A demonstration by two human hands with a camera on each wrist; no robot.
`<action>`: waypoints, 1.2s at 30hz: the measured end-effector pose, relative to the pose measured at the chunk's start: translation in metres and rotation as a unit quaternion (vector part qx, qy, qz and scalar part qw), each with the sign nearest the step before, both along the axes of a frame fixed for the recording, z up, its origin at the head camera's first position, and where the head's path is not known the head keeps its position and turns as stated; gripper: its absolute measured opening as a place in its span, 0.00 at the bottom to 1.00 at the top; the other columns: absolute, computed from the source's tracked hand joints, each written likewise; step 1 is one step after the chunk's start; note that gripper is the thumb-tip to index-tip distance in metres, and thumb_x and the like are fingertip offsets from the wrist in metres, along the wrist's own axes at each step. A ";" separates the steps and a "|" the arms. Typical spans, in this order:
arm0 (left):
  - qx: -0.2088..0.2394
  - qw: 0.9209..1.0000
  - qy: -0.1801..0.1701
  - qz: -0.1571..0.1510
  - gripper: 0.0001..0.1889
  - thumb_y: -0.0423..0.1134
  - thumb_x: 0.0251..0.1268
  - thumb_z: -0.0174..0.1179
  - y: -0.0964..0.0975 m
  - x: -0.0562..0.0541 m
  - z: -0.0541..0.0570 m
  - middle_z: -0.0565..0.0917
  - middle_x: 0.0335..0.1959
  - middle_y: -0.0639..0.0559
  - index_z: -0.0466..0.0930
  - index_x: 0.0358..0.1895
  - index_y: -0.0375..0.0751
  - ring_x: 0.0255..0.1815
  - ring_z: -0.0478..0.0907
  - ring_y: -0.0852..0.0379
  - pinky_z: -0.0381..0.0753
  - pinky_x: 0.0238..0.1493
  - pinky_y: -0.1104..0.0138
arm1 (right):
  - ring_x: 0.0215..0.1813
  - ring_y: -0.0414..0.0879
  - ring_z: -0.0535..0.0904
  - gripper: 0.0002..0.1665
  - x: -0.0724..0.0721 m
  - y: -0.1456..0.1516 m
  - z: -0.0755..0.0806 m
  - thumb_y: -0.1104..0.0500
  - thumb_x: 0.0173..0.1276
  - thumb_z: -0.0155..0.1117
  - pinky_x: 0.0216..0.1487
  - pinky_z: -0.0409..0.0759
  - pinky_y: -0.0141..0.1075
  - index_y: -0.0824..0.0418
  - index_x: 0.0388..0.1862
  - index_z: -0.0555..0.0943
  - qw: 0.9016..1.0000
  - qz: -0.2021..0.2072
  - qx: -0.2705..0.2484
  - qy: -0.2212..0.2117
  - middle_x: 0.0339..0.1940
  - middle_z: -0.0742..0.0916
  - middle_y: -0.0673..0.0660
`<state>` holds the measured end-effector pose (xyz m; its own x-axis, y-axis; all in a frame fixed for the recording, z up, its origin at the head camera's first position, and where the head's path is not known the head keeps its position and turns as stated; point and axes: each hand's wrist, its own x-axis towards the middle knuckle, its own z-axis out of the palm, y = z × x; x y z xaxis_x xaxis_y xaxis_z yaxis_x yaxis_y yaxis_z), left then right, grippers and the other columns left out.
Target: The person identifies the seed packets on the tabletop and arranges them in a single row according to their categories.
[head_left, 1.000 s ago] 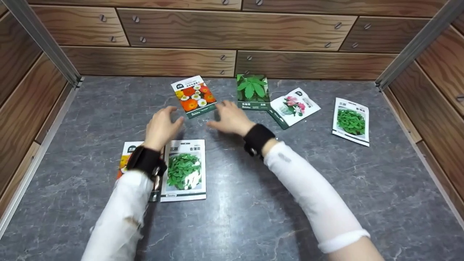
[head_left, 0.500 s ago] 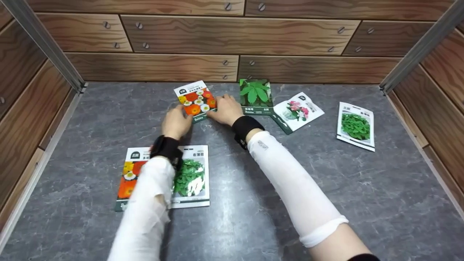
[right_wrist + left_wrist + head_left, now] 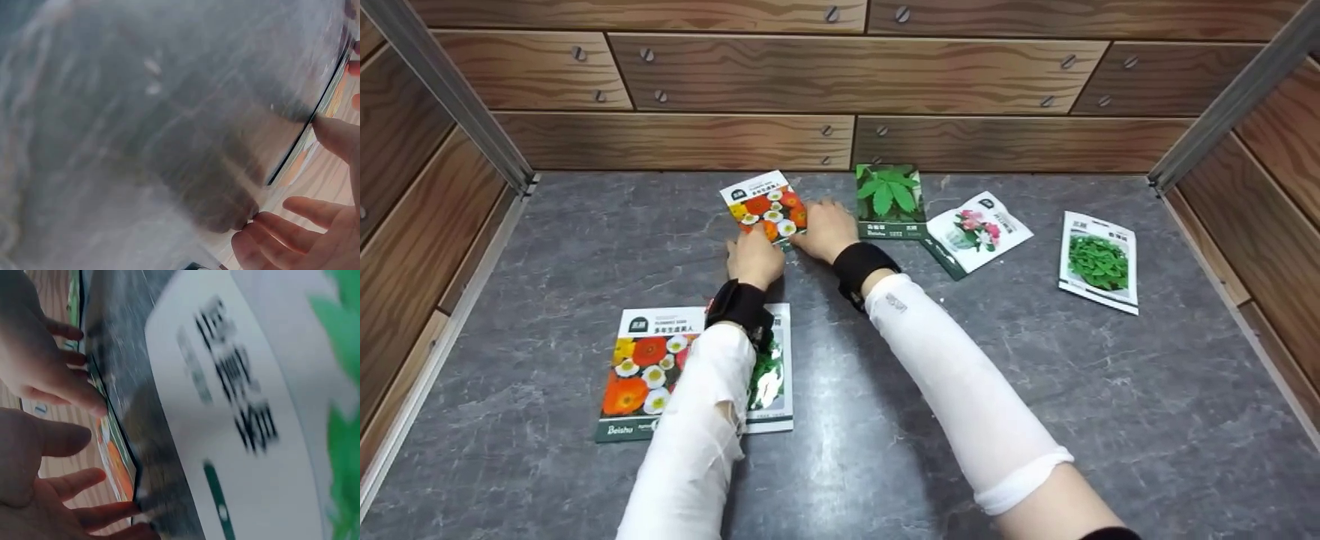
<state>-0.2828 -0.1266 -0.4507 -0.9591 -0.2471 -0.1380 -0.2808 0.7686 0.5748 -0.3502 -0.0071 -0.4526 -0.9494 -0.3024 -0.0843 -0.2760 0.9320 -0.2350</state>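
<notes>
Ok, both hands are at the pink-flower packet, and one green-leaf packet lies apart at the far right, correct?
Not quite: the head view shows the left hand and right hand at the back orange-flower packet. A green-leaf packet does lie apart at the far right.

The head view is bright and mostly crisp. A pale glare streaks the near middle of the grey worktop (image 3: 832,480), and white highlights wash out part of the near green-leaf packet (image 3: 771,375). A soft shadow lies left of the right sleeve (image 3: 960,375). The left wrist view is dimmer, the close packet lettering blurred; the right is hazy, with smeared reflections near the right fingers (image 3: 287,230).
</notes>
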 end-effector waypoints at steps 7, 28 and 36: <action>0.070 0.997 0.035 0.008 0.29 0.39 0.66 0.55 0.007 -0.042 -0.047 0.81 0.67 0.30 0.74 0.70 0.33 0.72 0.73 0.27 0.70 0.77 0.43 | 0.69 0.65 0.80 0.30 0.005 0.001 0.002 0.51 0.71 0.70 0.73 0.79 0.53 0.66 0.66 0.79 1.000 0.007 -0.029 0.009 0.66 0.85 0.67; 0.238 0.968 0.045 0.063 0.35 0.33 0.72 0.58 0.012 0.021 0.023 0.70 0.79 0.35 0.61 0.81 0.34 0.78 0.71 0.41 0.72 0.79 0.56 | 0.70 0.59 0.82 0.39 0.041 0.038 0.031 0.67 0.73 0.62 0.74 0.79 0.46 0.65 0.82 0.64 0.928 -0.008 -0.373 -0.022 0.70 0.84 0.68; 0.362 0.917 0.155 0.062 0.36 0.24 0.65 0.59 0.023 0.067 0.035 0.79 0.62 0.35 0.64 0.79 0.28 0.49 0.83 0.50 0.79 0.38 0.75 | 0.62 0.64 0.86 0.42 0.072 0.086 0.039 0.71 0.69 0.62 0.59 0.89 0.40 0.73 0.80 0.62 0.889 0.024 -0.455 -0.040 0.64 0.85 0.75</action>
